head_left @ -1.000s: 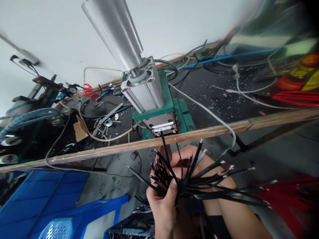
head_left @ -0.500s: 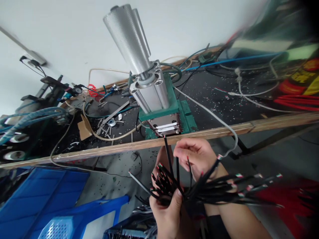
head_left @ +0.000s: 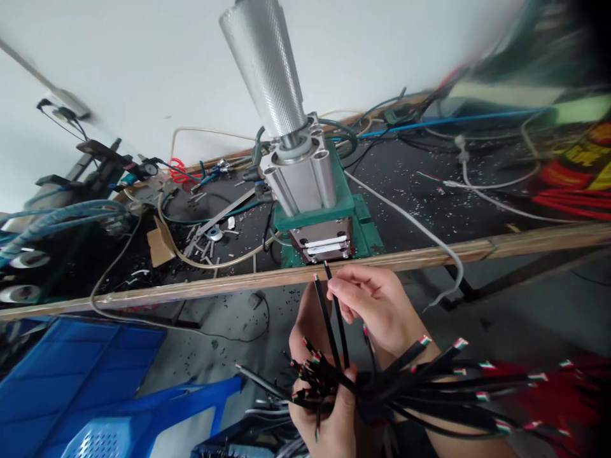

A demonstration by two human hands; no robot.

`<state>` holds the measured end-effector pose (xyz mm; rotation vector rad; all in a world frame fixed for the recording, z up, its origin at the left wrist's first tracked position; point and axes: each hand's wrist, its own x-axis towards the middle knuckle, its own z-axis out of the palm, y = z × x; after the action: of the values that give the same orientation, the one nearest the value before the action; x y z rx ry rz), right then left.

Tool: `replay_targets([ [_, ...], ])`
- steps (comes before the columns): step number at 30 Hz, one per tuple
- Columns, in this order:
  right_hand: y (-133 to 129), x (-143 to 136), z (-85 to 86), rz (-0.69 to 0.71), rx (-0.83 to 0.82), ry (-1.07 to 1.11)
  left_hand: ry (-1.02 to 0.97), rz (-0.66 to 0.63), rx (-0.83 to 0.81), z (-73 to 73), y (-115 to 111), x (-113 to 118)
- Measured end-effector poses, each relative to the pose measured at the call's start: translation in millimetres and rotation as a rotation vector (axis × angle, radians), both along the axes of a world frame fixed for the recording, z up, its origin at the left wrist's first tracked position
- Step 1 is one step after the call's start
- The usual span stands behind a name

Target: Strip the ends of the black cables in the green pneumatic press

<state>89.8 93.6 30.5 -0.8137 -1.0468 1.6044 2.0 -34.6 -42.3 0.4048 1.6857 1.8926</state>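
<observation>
We see the left hand (head_left: 329, 407) near the bottom edge, its fingers clamped on a bundle of black wires (head_left: 405, 381) that fans out to the right. The right hand (head_left: 377, 305) sits just above it, fingers pinched together on 1 wire (head_left: 337, 305), its striped tip pointing up at the green press (head_left: 324, 210). The press stands at the near edge of the table (head_left: 429, 191), under a silver cylinder (head_left: 267, 63).

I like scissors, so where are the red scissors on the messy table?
The red scissors lie far back on the bench, left of the silver cylinder, beside the wall and a small round gauge.
</observation>
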Motion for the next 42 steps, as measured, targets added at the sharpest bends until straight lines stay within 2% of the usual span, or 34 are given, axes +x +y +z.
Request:
replay_targets([
  [4,-4.6,-11.2,5.7,-0.134,-0.020,-0.039,-0.007,0.026,-0.032,-5.3,-3.9,-5.7],
  [8,-5.1,-19.3,5.1,-0.188,-0.036,-0.083,-0.044,0.012,-0.024,-5.0,-1.2,-9.2],
  [15,5.5,-32.5,4.0,-0.255,-0.051,-0.067,-0.132,-0.093,0.032,6.4,14.2,-17.9],
  [19,8.6,-39.7,5.5,-0.339,-0.117,-0.018,-0.111,-0.182,0.048,5.0,16.6,-31.1],
  [23,13.1,-44.3,6.9,-0.405,-0.135,-0.015,-0.119,-0.205,0.055,3.0,17.2,-34.5],
  [30,16.0,-48.5,8.4,-0.468,-0.148,0.008,-0.133,-0.212,0.016,7.0,18.8,-33.8],
  [36,14.4,-46.8,9.8,-0.474,-0.140,-0.022,-0.111,-0.239,0.009,14.4,23.2,-29.7],
  [42,12.6,-47.5,15.2,-0.448,-0.164,-0.068,-0.172,-0.242,-0.001,18.5,24.2,-28.3],
])
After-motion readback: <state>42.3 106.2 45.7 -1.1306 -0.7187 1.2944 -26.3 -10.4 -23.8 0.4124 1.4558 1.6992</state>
